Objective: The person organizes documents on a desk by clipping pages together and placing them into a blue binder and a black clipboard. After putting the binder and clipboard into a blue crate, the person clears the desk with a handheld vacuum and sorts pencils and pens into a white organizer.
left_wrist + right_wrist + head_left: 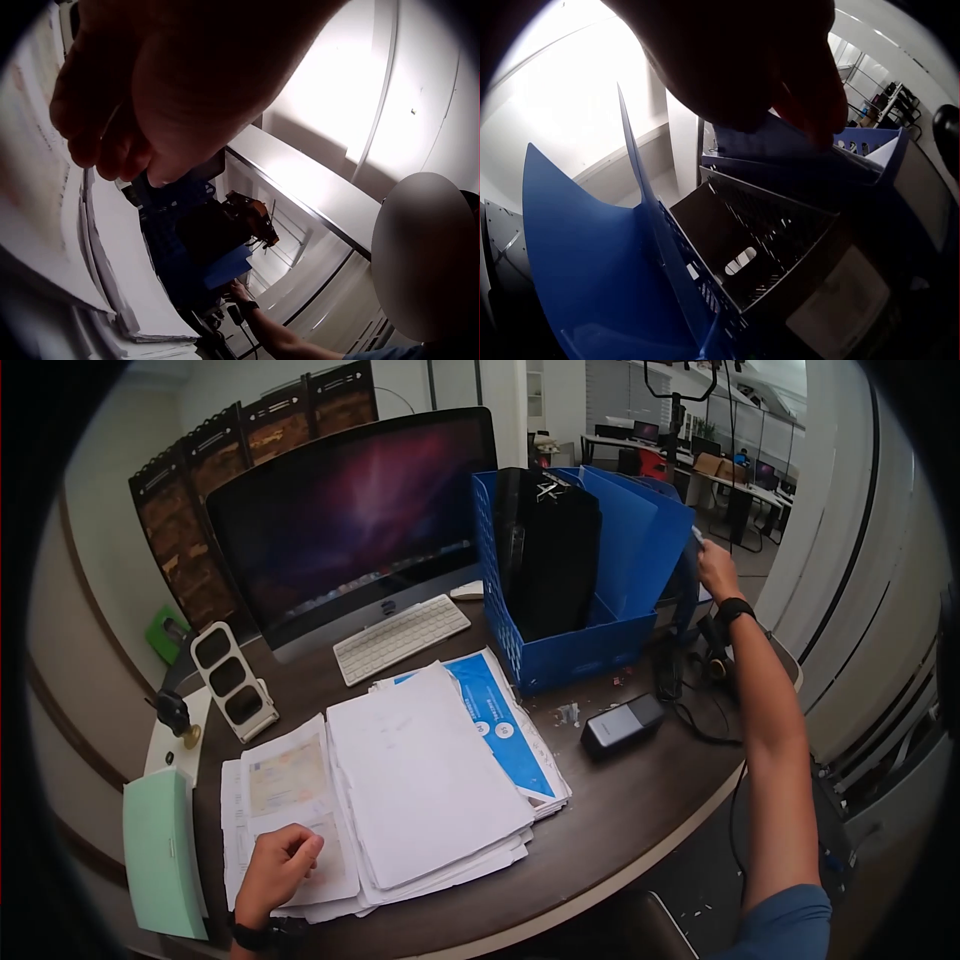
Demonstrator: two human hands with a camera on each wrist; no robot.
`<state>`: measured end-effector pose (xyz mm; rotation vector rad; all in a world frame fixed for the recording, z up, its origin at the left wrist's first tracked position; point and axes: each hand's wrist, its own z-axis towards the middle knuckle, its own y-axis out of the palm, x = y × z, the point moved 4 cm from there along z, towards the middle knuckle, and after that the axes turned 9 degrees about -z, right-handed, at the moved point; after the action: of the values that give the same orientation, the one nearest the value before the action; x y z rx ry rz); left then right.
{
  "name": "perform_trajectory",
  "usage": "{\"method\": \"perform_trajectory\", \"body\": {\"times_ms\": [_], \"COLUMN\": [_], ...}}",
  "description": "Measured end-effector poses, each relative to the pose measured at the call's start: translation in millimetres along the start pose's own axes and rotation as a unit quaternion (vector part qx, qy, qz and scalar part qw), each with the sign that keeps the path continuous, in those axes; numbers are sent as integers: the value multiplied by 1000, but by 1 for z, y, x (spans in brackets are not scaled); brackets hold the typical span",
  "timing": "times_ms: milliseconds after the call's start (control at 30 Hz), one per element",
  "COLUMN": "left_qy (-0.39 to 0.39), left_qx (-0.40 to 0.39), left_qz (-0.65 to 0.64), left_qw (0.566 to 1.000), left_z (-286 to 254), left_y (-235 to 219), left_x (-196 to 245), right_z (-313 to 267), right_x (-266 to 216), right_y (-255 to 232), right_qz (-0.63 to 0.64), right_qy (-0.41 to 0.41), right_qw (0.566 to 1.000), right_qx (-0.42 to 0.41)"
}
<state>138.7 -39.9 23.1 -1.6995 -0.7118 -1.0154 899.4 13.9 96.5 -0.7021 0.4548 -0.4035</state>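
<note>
In the head view my left hand (281, 868) hovers low over the sheets at the left, fingers loosely curled around nothing. Beside it lies a thick stack of white paper (430, 780), a blue printed sheet (497, 725) showing beneath. My right arm reaches to the far side of a blue file box (580, 655). That box holds a black clipboard (548, 550) and an upright blue folder (640, 525). In the right wrist view my right hand (750, 67) grips the top edge of another blue folder (765, 146), its fingertips partly in shadow.
A computer monitor (360, 520) and white keyboard (402, 639) stand behind the papers. Near the desk's right edge are a grey-black box (622, 726) and cables (700, 725). A beige three-slot holder (234, 682) and a pale green box (160, 855) are at the left.
</note>
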Motion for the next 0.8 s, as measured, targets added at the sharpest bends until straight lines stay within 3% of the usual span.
{"method": "perform_trajectory", "body": {"times_ms": [100, 200, 233, 267, 367, 400, 467, 500, 567, 600, 667, 700, 767, 800], "left_qy": [5, 16, 23, 28, 59, 48, 119, 117, 189, 188, 252, 252, 195, 165], "left_qx": [-1, 2, 0, -1, -11, -1, -21, -12, -13, -6, -39, -32, -138, -185], "left_qz": [-10, -10, -17, -25, -49, -52, -107, -108, -119, -119, -193, -191, -330, -338], "left_qw": [1000, 1000, 1000, 999, 997, 998, 987, 987, 975, 975, 948, 948, 913, 908], "left_z": [-1, 3, 4, 4, 8, 7, 8, 10, 9, 10, 8, 5, 0, -2], "left_y": [-1, 0, 2, 3, 5, 5, 8, 7, 8, 9, 12, 13, 24, 30], "left_x": [-1, 0, 3, 5, 10, 10, 23, 25, 33, 36, 48, 52, 57, 54], "right_z": [8, 13, 24, 22, 24, 12, 12, -4, -18, -30, -67, -95, -152, -185], "right_x": [3, 7, 21, 18, 20, 3, 0, -32, -61, -88, -131, -167, -217, -238], "right_y": [-46, -115, -136, -165, -249, -278, -310, -319, -316, -303, -265, -246, -198, -174], "right_qz": [131, 124, 70, 110, 267, 258, 310, 369, 394, 446, 480, 525, 529, 551], "right_qy": [67, 30, 2, -17, -90, -53, -127, -135, -114, -130, -94, -153, -87, -76], "right_qw": [988, 981, 981, 972, 932, 938, 915, 898, 907, 886, 866, 810, 773, 710], "right_qx": [37, 146, 183, 208, 227, 225, 223, 198, 94, 2, -103, -211, -340, -431]}}
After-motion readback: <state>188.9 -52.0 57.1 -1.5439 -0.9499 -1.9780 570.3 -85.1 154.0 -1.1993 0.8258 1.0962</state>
